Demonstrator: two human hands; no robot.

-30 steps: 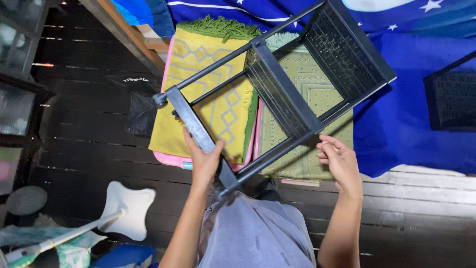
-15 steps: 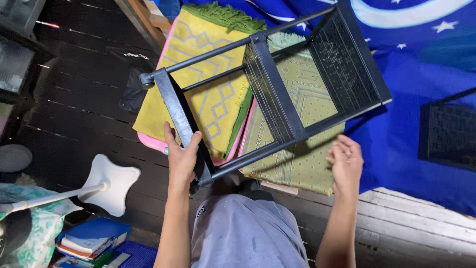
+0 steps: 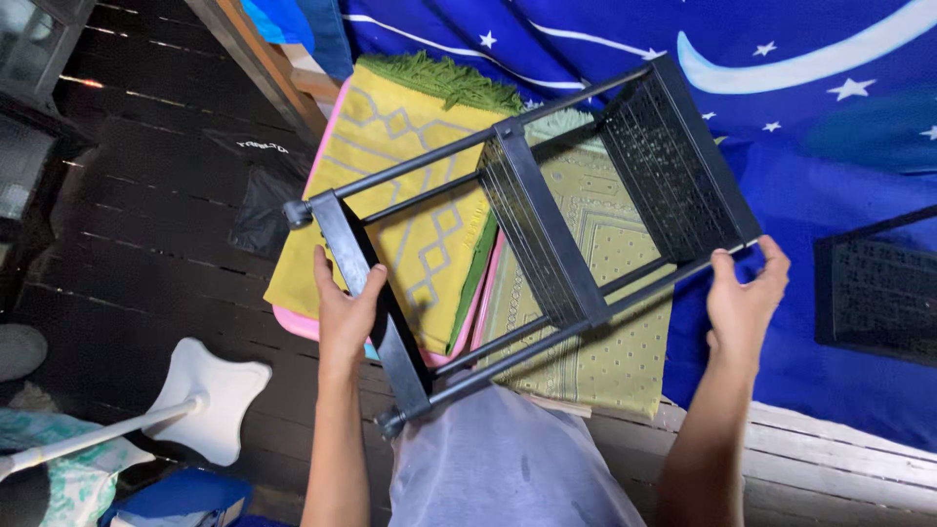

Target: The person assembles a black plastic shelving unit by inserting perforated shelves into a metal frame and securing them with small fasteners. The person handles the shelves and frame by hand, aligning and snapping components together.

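Black plastic three-tier shelf rack [image 3: 532,229], tilted above yellow patterned mats [image 3: 410,195]; left hand [image 3: 344,310] grips its near-left shelf, right hand [image 3: 744,303] clasps the far-right shelf corner.

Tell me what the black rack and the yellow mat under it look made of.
Black rack: likely plastic shelves with a fine mesh pattern, joined by thin dark rods, possibly metal; dull sheen. Yellow mat: woven fabric, matte, with a green fringe and a diamond pattern.

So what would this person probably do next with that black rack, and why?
Probably shift the right hand to a firmer grip before turning the black rack. That hand only pinches the far shelf's corner, while the left hand clasps the near shelf, and the rack hangs tilted above the folded mats.
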